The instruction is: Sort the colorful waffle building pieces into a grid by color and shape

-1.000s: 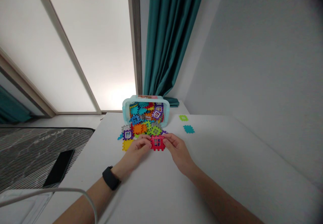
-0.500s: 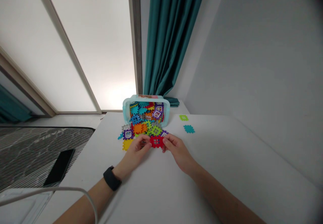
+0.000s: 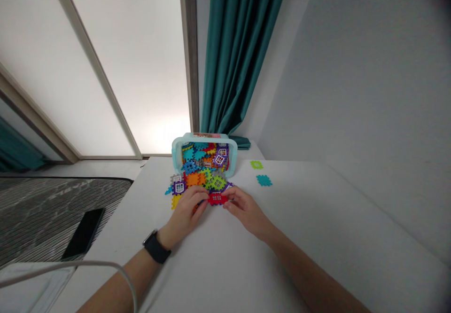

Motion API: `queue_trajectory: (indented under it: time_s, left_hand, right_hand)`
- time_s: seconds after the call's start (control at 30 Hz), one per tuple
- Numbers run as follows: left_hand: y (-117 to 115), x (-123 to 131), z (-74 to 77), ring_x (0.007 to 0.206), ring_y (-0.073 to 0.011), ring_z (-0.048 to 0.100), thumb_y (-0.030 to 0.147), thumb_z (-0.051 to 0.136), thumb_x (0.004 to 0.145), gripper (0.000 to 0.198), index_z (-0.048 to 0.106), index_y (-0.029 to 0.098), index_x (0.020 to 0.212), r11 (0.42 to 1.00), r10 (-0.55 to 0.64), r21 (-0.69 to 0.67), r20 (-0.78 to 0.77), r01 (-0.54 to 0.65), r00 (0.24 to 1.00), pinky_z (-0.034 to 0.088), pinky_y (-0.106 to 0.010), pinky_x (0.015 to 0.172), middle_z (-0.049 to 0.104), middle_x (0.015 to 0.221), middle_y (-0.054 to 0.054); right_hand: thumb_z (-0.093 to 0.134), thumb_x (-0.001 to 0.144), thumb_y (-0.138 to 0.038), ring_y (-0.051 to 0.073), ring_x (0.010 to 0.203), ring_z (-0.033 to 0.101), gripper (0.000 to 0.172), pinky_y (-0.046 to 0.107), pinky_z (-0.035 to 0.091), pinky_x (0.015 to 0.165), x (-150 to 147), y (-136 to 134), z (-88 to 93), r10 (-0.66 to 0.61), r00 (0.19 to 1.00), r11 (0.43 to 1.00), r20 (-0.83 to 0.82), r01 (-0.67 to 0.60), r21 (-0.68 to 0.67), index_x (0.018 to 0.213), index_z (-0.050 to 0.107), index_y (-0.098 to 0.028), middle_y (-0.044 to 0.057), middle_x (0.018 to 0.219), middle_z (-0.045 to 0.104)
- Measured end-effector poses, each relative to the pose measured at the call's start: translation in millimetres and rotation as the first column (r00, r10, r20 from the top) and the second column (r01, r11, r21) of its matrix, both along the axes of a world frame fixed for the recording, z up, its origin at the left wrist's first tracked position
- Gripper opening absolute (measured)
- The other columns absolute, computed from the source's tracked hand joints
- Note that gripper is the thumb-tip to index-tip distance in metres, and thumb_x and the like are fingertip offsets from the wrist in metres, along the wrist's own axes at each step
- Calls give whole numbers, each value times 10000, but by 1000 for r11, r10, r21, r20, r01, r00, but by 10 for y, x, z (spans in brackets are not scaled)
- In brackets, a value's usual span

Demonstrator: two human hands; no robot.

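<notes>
Head view: the left hand (image 3: 184, 215) and the right hand (image 3: 245, 211) meet at a red lattice tile (image 3: 217, 199), a plastic interlocking piece. The fingers (image 3: 200, 194) of the left hand curl in at its left edge and the fingers (image 3: 229, 197) of the right hand at its right edge, pinching it between them. The tile sits low and tilted, seen almost edge-on.

Just beyond it at 12 o'clock, a green lattice tile (image 3: 218, 183) lies in a spill of orange, blue and purple tiles. A purple tile (image 3: 228, 186) pokes out just beside the right hand's fingers, and a yellow tile (image 3: 175, 203) lies at 9 o'clock, by the left hand. The spill runs back to a pale aqua plastic tub (image 3: 175, 158) packed with more tiles, its open side facing the hands.

At 2 o'clock, well apart, a lime tile (image 3: 256, 164) and a teal tile (image 3: 264, 180) lie on the white desk (image 3: 317, 238). A black phone (image 3: 83, 234) lies on a striped mattress (image 3: 52, 209) at 8 o'clock. A teal curtain (image 3: 243, 45) hangs at 12 o'clock behind the desk.
</notes>
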State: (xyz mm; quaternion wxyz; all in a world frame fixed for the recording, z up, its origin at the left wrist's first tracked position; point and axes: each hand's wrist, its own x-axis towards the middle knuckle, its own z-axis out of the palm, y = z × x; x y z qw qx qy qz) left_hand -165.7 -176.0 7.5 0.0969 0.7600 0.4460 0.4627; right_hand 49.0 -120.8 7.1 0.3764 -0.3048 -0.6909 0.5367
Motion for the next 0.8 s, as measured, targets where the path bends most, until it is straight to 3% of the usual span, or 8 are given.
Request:
queue_trajectory:
  time_s: [0.13,0.23,0.33,0.43,0.57,0.8]
  left_hand:
    - [-6,9,-5,1039,-211,629,196,487,986,136,616,217,1024,1000,-12,-20,5,12,1000,522,-374,929,649,1110,-96]
    - [-23,26,-3,1102,-236,615,227,584,936,178,583,213,1113,998,-24,-57,22,26,999,510,-407,978,639,1161,-108]
    - [-34,37,-4,1151,-271,598,299,707,856,494,490,209,1290,992,-2,-129,39,7,999,494,-449,1016,608,1242,-130]
    - [-26,30,-9,1173,-289,589,333,730,837,607,445,211,1358,990,12,-142,27,-8,1000,481,-474,1030,587,1281,-144]
    - [-4,1,-10,1206,-309,566,345,758,802,588,517,221,1324,995,41,-88,-36,-44,999,461,-482,1042,581,1281,-142]
    - [31,-45,-26,1144,-292,582,352,748,810,487,586,230,1253,994,103,55,-123,-97,987,487,-461,984,586,1225,-131]
  right_hand:
    - [627,920,-400,189,970,627,204,327,525,855,7,3,16,1,1000,995,-1,-1,100,1027,637,-226,38,1013,648]
    - [614,926,-340,211,1030,610,150,363,529,893,14,1,40,-23,999,964,22,16,264,1026,644,-232,60,1055,633]
    - [629,902,-240,237,1051,602,149,438,489,970,24,-14,64,-82,992,877,97,26,480,1050,646,-239,79,1075,656]
    - [636,885,-187,253,1069,600,203,487,450,1021,35,-33,72,-104,985,782,139,-5,623,1079,639,-246,82,1080,681]
    - [629,888,-186,258,1104,594,245,491,457,1026,47,-38,62,-114,982,719,153,-25,695,1122,629,-259,84,1119,683]
    - [603,912,-173,253,1154,590,270,498,471,1045,52,-22,34,-152,975,667,162,-20,745,1165,611,-269,81,1177,675]
